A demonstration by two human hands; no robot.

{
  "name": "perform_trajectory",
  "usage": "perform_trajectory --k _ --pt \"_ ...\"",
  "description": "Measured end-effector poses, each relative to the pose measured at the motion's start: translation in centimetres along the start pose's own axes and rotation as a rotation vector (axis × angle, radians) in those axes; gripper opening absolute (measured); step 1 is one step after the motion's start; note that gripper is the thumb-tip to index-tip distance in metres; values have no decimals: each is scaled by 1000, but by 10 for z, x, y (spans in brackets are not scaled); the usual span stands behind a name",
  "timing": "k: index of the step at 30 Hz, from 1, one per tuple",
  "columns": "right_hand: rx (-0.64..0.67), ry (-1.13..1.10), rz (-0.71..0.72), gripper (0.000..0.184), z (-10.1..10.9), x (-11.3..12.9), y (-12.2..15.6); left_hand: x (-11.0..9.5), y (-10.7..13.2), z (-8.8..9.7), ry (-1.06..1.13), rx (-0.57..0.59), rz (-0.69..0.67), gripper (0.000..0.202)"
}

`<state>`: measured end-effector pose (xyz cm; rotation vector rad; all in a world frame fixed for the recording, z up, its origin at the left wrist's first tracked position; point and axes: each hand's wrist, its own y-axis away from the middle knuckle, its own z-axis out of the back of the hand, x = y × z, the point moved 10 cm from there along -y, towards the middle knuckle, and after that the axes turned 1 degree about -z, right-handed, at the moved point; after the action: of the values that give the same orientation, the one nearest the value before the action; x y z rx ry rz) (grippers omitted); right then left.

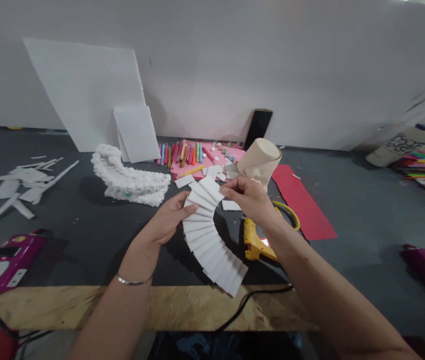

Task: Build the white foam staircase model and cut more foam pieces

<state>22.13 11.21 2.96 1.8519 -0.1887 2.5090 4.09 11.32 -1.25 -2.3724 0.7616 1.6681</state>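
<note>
Grip of left hand (pixel 170 218) pinching curved white fan (pixel 201 235), left of glue gun (pixel 252 240); right hand (pixel 249 197) pinching fan's far end. Apparently aligning end piece (pixel 211 188); next move likely needs steady left hold.

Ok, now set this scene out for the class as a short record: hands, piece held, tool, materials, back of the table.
Left hand: grips the left edge of a curved white piece, thumb on top
Right hand: fingertips at its upper right edge
Piece held: overlapping white segments fanned into an arc
Tool: yellow glue gun, lying on the dark tabletop
Materials: fluffy white form, white scraps, red sheet, beige roll
Back: large white sheet, phone
</note>
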Motion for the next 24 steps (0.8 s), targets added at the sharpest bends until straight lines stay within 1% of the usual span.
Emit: perform_trajectory --k 10,16,24 --pt "-1 -12 -14 21 0 -1 1 0 1 0 0 2 2 37" --pt "-7 -11 2 21 1 -4 0 1 -1 1 -7 9 -10 38" --pt "-7 -6 -7 21 1 -2 -1 0 -1 0 -6 11 -9 40"
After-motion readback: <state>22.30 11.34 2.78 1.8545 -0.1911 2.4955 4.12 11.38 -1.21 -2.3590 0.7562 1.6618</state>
